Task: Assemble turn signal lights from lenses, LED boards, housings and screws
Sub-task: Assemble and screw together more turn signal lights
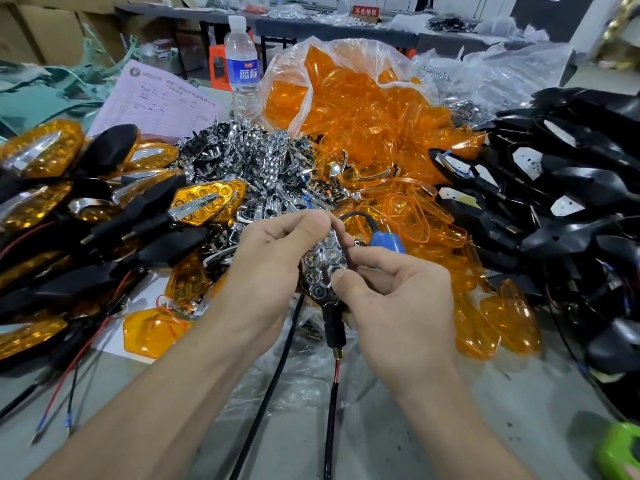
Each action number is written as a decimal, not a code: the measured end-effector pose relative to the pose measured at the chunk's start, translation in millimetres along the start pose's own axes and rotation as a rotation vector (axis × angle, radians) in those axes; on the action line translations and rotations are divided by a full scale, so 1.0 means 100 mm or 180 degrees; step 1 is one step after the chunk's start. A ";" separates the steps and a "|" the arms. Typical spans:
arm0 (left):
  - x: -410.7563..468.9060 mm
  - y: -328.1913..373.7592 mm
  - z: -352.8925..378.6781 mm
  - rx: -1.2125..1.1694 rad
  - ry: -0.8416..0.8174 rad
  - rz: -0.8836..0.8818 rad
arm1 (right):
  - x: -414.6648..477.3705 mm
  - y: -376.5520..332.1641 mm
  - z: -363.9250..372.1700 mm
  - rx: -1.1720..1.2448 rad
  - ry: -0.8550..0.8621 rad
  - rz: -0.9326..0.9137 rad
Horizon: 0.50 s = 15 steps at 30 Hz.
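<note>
My left hand (273, 261) grips a black housing whose chrome reflector (320, 268) with honeycomb LED cells faces up. Its black stem (334, 327) and red-black wire hang down from it. My right hand (398, 299) has its thumb pressed on the reflector's lower right, and its fingers are curled round the housing edge. A blue electric screwdriver (386, 241) with a black cord lies just behind my right fingers. Loose orange lenses (381, 133) spill out of a clear bag behind it.
Finished orange-and-black turn signals (104, 202) are piled at the left. A heap of chrome reflectors (256, 161) sits in the middle, and black housings (571, 202) are stacked at the right. A water bottle (242, 64) and pink paper (156, 102) stand behind. A green object (620, 452) is at the bottom right.
</note>
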<state>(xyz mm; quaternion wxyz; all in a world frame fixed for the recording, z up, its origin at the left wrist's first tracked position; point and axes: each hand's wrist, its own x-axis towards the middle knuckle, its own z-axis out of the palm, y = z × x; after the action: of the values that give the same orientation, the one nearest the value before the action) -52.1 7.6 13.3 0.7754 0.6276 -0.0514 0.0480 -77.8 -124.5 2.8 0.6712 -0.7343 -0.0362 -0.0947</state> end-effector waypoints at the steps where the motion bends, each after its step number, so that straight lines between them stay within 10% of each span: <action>1: 0.00 0.00 0.00 -0.0027 0.0049 -0.0001 | 0.00 0.01 0.00 -0.0039 -0.0033 -0.0012; 15: 0.02 -0.08 0.00 0.0708 -0.0221 -0.0200 | 0.01 -0.02 0.01 -0.0001 0.0090 0.0017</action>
<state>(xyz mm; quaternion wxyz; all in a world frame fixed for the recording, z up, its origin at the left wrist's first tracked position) -48.9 6.3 5.4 0.6998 0.7123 -0.0530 0.0073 -77.1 -123.7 5.2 0.6717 -0.7332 -0.0247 -0.1032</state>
